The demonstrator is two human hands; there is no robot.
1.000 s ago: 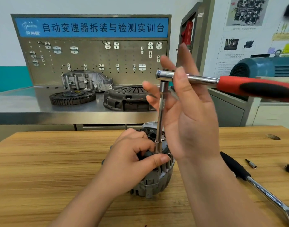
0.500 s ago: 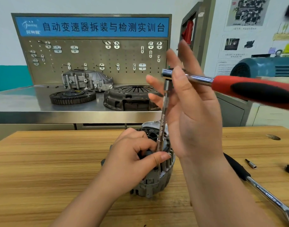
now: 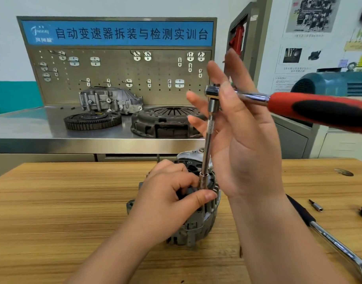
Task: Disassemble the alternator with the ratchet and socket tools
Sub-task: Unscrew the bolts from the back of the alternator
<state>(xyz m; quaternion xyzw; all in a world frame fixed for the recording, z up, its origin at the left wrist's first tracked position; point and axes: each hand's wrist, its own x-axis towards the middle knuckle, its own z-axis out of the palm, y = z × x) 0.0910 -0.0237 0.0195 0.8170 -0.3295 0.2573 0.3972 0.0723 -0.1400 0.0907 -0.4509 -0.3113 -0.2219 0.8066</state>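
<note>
Presently, left hand (image 3: 165, 201): you are gripping the top of the alternator (image 3: 198, 226), fingers curled over its housing, thumb (image 3: 204, 196) lying across the front just below the socket (image 3: 202, 180).
Right hand (image 3: 243, 140): you are holding it released, fingers straight and spread; the neck of the ratchet (image 3: 319, 109) is passing between them, one finger in front, the rest behind.
Ratchet: its head is sitting on the extension bar (image 3: 208, 144); the red-and-black handle is pointing to your right, long axis near level.
Extension bar: it is standing almost upright, top leaning slightly right, socket seated on the alternator's top face.
Alternator: it is resting on the wooden table (image 3: 73, 201), between your forearms.
Table, right side: a second ratchet (image 3: 329, 240) is lying beside your right forearm, a small bit (image 3: 315, 206) near it.
</note>
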